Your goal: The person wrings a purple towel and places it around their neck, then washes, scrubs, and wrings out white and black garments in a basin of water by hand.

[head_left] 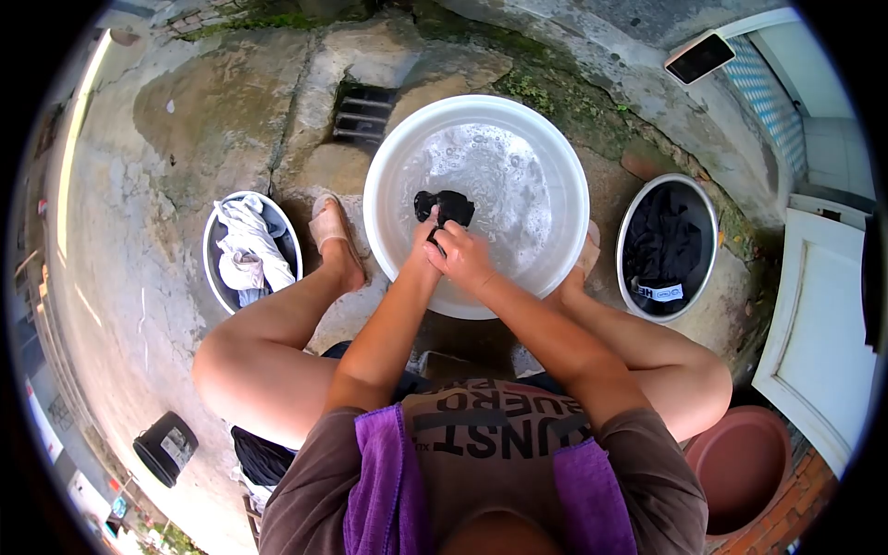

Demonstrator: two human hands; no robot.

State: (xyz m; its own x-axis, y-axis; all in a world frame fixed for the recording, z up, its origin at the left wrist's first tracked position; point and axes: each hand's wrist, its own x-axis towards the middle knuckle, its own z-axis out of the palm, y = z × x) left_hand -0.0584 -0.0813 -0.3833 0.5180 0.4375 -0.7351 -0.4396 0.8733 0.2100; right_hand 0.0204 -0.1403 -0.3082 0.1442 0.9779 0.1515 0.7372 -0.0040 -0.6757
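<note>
A small wet black garment (453, 207) is bunched up over the soapy water in the large white basin (569, 199); its exact kind does not show. My left hand (425, 242) is closed on it, with a fingertip pressed along its near side. My right hand (462, 257) crosses close beside the left, its fingers curled round a lower end of the same black cloth. Both hands are together over the near left part of the basin. Bubbles and foam float on the water around the cloth.
A metal basin with pale clothes (248, 236) stands left; another with black clothes (661, 240) stands right. Beyond the big basin lies a drain grate (363, 113). A phone (699, 58) is at upper right, a reddish-brown tub (740, 472) at lower right, and a black container (166, 449) at lower left.
</note>
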